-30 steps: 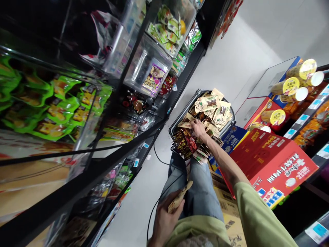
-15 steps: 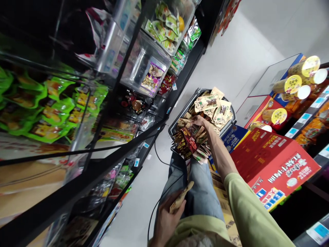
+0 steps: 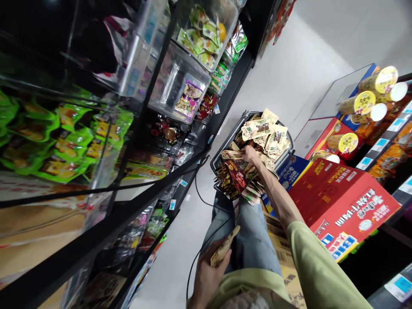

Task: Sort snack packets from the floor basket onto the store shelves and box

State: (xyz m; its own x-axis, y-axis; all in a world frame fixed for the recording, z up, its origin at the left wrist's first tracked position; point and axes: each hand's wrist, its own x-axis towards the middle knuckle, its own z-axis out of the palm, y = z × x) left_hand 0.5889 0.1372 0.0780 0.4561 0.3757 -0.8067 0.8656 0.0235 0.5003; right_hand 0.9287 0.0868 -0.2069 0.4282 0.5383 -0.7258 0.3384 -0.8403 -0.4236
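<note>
The near left hand [image 3: 209, 272] is curled closed around a beige packet [image 3: 222, 251]; the right hand [image 3: 251, 155], its grip unclear, reaches among packets [image 3: 259, 129] in the far basket [image 3: 231, 139].

- Packets [image 3: 259, 128] lie in the basket [image 3: 286, 159], just beyond the legs [image 3: 257, 244].
- Left of the basket: a shelf rack [image 3: 233, 88], with tubs [image 3: 167, 88] on it.
- Near right of the basket: a carton [image 3: 350, 210]; cups [image 3: 349, 143] stand farther back.
</note>
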